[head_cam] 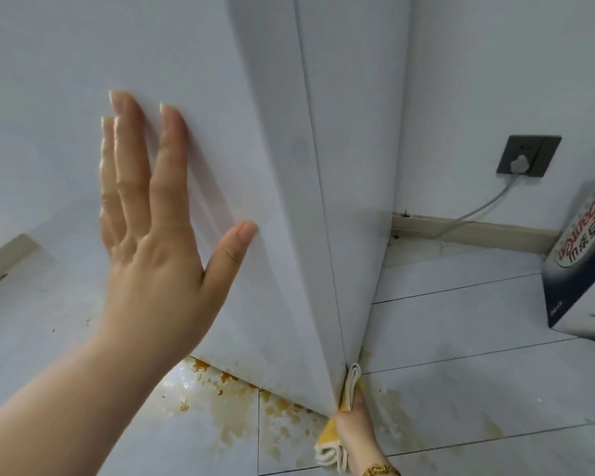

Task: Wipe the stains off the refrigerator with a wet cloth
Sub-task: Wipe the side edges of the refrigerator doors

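The white refrigerator [282, 187] fills the upper middle, its bottom corner near the floor. My left hand [152, 228] lies flat against its front face, fingers spread, holding nothing. My right hand [354, 424] is low at the bottom corner and grips a yellow and white cloth [349, 386], pressed against the fridge's side edge. More of the cloth hangs below that hand. Faint smudges show on the lower front of the fridge.
Orange-brown spill stains [227, 403] spread over the white floor tiles under and around the fridge corner. A dark wall socket [526, 156] with a plug and grey cable is on the right wall. A blue and white carton [584, 269] stands at the right edge.
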